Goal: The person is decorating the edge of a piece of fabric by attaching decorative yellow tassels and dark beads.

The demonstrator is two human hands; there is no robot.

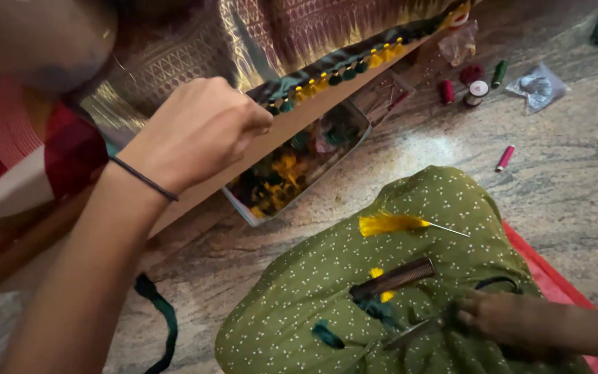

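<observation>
We see the left hand (198, 131) raised to the fabric border (333, 69), fingers pinched together at the row of green and yellow tassels (327, 77) — what they grip is too small to tell. The cloth lies draped over a wooden board (292, 128), which keeps the edge taut and reachable. The right hand (500, 318) rests low on the green dotted lap (354, 277), fingers closed on scissors (413, 332). A yellow tassel on a needle (396, 224) waits on the knee, 1 comb (392, 278) beside it — both within reach.

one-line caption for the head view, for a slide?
Left hand pinches a tassel on the fabric edge; right hand rests by scissors on a green-clad knee.
</observation>
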